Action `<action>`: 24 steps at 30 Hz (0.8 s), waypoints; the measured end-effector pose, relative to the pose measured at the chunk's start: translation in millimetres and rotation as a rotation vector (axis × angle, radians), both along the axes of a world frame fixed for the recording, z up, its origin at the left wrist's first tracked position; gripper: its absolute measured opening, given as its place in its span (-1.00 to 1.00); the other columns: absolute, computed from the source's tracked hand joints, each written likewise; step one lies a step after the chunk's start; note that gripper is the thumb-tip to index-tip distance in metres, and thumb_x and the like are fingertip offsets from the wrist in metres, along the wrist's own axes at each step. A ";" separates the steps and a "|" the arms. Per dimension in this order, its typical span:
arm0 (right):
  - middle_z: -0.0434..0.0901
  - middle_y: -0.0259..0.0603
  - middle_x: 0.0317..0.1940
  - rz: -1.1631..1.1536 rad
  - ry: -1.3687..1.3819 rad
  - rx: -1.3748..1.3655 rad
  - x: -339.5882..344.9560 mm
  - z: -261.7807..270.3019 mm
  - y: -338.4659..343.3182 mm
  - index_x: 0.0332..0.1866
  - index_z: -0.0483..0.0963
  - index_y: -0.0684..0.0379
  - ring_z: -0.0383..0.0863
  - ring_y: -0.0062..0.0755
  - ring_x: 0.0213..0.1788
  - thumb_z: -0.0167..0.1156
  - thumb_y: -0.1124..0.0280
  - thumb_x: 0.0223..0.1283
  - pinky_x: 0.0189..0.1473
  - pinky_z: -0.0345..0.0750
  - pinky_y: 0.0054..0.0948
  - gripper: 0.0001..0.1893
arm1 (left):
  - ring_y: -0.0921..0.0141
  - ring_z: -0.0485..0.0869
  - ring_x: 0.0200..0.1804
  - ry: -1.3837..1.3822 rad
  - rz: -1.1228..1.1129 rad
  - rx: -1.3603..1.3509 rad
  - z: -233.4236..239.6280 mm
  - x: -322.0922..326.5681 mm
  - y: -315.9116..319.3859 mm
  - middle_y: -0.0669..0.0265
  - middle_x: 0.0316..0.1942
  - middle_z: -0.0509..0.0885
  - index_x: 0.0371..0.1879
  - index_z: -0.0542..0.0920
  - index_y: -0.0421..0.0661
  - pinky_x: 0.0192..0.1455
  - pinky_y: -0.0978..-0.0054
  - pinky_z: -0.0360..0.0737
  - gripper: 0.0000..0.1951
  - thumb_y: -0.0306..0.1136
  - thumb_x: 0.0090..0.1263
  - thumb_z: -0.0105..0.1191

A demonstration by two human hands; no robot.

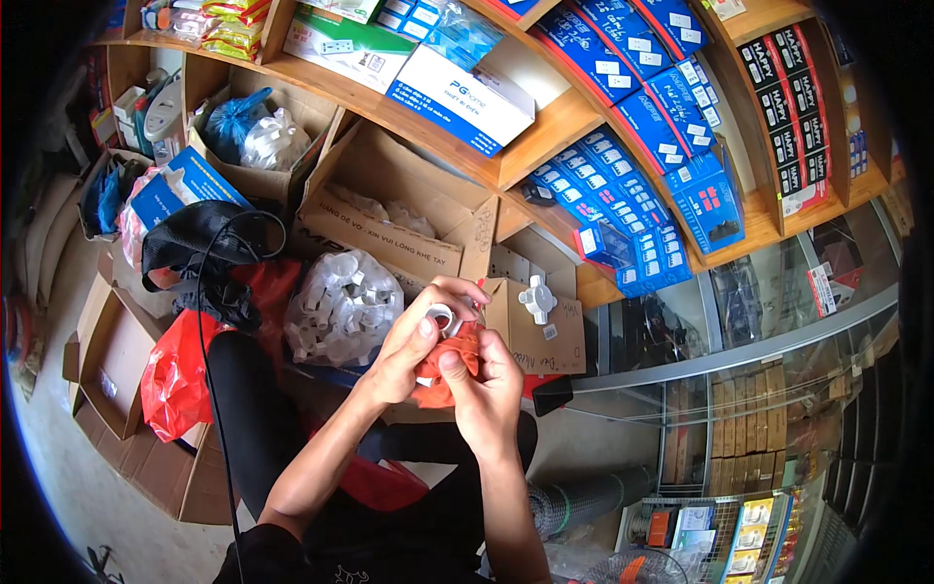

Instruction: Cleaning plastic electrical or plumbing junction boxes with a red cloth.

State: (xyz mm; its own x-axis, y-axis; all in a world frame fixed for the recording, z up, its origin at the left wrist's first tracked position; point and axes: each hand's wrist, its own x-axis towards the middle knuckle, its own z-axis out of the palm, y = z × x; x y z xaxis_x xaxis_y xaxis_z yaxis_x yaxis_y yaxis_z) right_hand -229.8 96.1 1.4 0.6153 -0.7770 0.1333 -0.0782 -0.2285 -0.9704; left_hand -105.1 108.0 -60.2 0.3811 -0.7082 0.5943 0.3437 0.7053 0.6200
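Observation:
My left hand (403,349) grips a white plastic pipe fitting (440,312), its round open end turned up between thumb and fingers. My right hand (487,387) pinches an orange-red cloth (454,352) against the fitting's side. Fingers and cloth hide most of the fitting's body. Just left of my hands sits a clear plastic bag (344,306) full of white fittings. To the right, a white round junction box (538,299) with pipe stubs rests on a cardboard box (536,336).
Wooden shelves (503,171) with boxed electrical goods curve overhead. Behind the bag stands an open carton (401,197). A red plastic bag (175,379) and an opened cardboard box (120,358) lie at left. A black cable (209,365) hangs down there. At right is a glass display case (671,328).

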 end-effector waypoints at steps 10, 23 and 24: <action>0.49 -0.20 0.28 -0.226 -0.304 0.202 -11.5 51.6 2.1 0.50 0.24 0.21 0.51 -0.45 0.33 -0.01 0.27 0.64 0.33 0.49 -0.36 -0.53 | -0.03 0.51 0.36 0.537 -0.130 -0.068 6.2 -6.8 -2.0 -0.01 0.46 0.29 0.30 0.36 -0.21 0.48 -0.01 0.35 -0.41 0.00 0.47 -0.20; 0.50 0.24 -0.04 -0.124 0.311 -0.321 12.5 5.0 33.2 0.16 0.36 0.30 0.52 0.26 0.02 -0.20 0.15 0.68 0.08 0.43 0.03 -0.61 | 0.06 0.56 0.24 0.082 0.550 -0.020 4.1 -21.6 1.2 -0.23 0.48 0.23 0.33 0.26 -0.10 0.33 0.06 0.46 -0.44 0.02 0.52 -0.07; 0.48 0.21 -0.07 -0.160 0.295 -0.326 12.8 1.6 38.7 0.11 0.36 0.32 0.53 0.21 0.01 -0.19 0.15 0.68 0.07 0.44 -0.01 -0.61 | 0.07 0.56 0.22 0.078 0.547 -0.048 2.7 -21.0 1.3 -0.25 0.46 0.24 0.31 0.28 -0.13 0.32 0.05 0.46 -0.46 0.00 0.54 -0.06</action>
